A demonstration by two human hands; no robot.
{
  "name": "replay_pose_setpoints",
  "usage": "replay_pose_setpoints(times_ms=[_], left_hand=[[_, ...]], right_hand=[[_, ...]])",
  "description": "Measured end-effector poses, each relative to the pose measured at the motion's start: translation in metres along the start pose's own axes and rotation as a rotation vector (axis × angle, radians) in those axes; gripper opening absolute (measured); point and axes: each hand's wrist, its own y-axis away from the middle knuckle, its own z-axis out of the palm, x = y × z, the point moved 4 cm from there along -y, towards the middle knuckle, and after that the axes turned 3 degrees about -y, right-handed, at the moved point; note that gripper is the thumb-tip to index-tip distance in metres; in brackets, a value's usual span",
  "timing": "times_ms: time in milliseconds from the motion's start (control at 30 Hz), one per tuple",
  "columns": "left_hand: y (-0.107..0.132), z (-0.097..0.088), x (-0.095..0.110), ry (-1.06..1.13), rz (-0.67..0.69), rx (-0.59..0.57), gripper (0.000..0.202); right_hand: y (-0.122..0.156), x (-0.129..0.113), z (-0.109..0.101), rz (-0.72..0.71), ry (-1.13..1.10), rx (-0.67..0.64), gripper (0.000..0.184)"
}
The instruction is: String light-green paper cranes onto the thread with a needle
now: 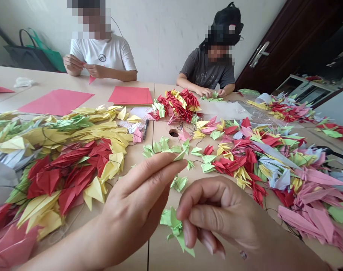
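My left hand [137,203] is raised over the table, its thumb and forefinger pinched on a small green paper crane [179,155] at the fingertips. My right hand [216,218] hovers beside it with fingers curled in; what it holds, if anything, is too fine to see. Under both hands lie loose green cranes [174,224]. A row of green cranes [162,146] lies just beyond my fingers.
Large heaps of folded cranes cover the table: yellow and red at left [75,165], mixed red, pink and green at right [273,162]. Red paper sheets [130,95] lie at the back. Two people sit across, folding paper. A cable hole [174,133] marks the table's middle.
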Motion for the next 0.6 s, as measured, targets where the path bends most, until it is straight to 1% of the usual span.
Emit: replay_pose_setpoints(times_ms=[67,200,333,433,500,600], left_hand=[[0.000,0.002,0.000,-0.004,0.005,-0.010,0.033],[-0.003,0.008,-0.007,0.002,-0.105,-0.055,0.031],[-0.007,0.011,-0.012,0.022,-0.190,-0.108,0.030],[-0.007,0.012,-0.014,0.038,-0.200,-0.125,0.029],[-0.007,0.011,-0.014,0.047,-0.203,-0.119,0.030],[-0.007,0.009,-0.013,0.051,-0.214,-0.116,0.030]], right_hand=[[-0.002,-0.001,-0.001,-0.031,-0.027,0.001,0.007],[-0.004,-0.003,-0.005,-0.053,-0.050,0.006,0.009],[-0.005,-0.005,-0.005,-0.065,-0.060,-0.048,0.022],[-0.006,-0.006,-0.004,-0.070,-0.039,-0.073,0.024],[-0.007,-0.007,-0.003,-0.088,0.001,-0.054,0.022],[-0.006,-0.007,0.000,-0.121,0.081,0.017,0.023]])
